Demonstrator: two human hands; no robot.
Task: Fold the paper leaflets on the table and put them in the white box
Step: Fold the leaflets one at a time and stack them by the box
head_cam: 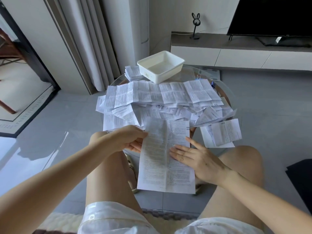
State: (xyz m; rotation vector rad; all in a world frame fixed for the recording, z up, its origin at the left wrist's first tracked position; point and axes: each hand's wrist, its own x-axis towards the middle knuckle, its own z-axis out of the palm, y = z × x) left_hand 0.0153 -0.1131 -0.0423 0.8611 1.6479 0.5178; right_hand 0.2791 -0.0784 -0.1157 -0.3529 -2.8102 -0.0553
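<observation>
- White paper leaflet (166,157): a long sheet packed with tiny black print, creased down its length, left half lifted a bit.
- I can't read any of the print from my end, it's too fine.
- Left hand (130,140) pinches its left edge; right hand (197,159) lies flat on the right half, fingers straight.
- It's at the near edge of the glass table (190,73), in front of the loose pile (160,98); the white box (160,65) is at the far side.

Both hands out in front, close together.
The left hand (130,141) pinches the edge of a paper (155,166), thumb on top; the right hand (197,159) lies flat on it, fingers straight.
</observation>
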